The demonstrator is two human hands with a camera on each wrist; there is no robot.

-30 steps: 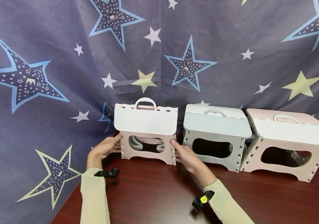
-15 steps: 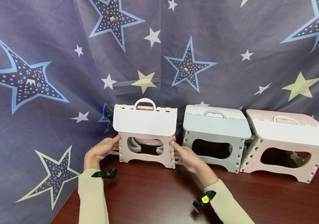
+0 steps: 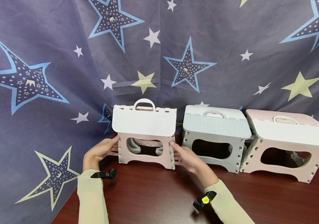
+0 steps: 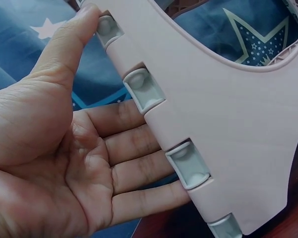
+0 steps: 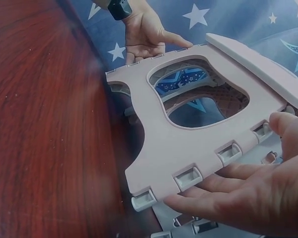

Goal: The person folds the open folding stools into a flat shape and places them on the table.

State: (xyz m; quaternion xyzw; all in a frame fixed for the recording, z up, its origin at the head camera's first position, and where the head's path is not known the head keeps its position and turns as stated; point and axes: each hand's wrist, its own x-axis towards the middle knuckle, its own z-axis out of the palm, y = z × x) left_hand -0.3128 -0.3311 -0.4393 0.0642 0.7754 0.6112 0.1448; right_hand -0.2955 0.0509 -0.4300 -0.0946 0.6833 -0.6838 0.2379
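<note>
A small folding step stool (image 3: 144, 122), pink with a white woven-pattern top flap and arched handle, stands upright at the left of the row. My left hand (image 3: 101, 150) holds its left side edge, thumb at the front corner. In the left wrist view the fingers (image 4: 134, 144) reach behind the pink side panel (image 4: 228, 134) with its grey hinges. On the opposite edge my right hand (image 3: 188, 158) grips likewise, thumb near the top and fingers (image 5: 223, 186) behind. Whether the stool's feet touch the table cannot be told.
A grey-blue folding stool (image 3: 215, 124) stands close by on the right, and a larger pink and white one (image 3: 291, 133) beyond it. All are on a dark red wooden table (image 3: 154, 199). A star-patterned curtain (image 3: 72, 18) hangs behind and along the left.
Held by both hands, the pink and white stool has shifted slightly to the left and toward me. The other two stools stay in place.
</note>
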